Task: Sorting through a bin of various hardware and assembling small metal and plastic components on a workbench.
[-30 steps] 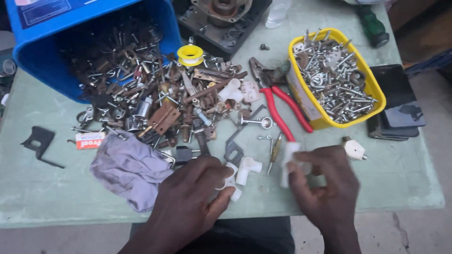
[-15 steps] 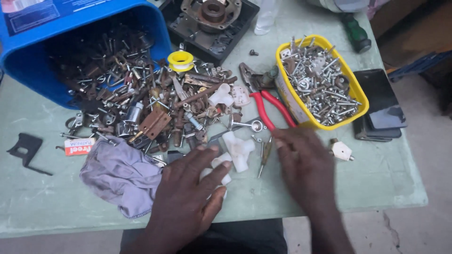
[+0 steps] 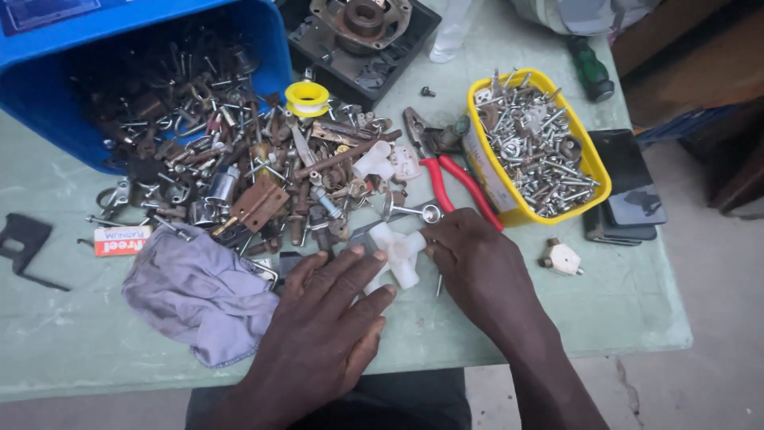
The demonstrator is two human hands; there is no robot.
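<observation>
A cluster of white plastic pipe fittings (image 3: 398,255) lies on the pale green table (image 3: 605,302), just in front of a heap of rusty metal parts (image 3: 239,175). My left hand (image 3: 326,318) rests palm down with fingers spread, its fingertips against the near left side of the fittings. My right hand (image 3: 477,271) is palm down on the other side, fingertips touching the fittings' right edge. Neither hand lifts anything. A thin nail lies by my right thumb.
A tipped blue bin (image 3: 79,87) spills the parts. A grey cloth (image 3: 199,291) lies to the left, red-handled pliers (image 3: 454,183) and a yellow tub of screws (image 3: 533,143) to the right. Black phones (image 3: 629,199), a white plug piece (image 3: 563,257), a yellow tape roll (image 3: 306,97).
Both hands held white fittings above the table a second ago. The pieces now lie together on the table, and both hands have flattened beside them.
</observation>
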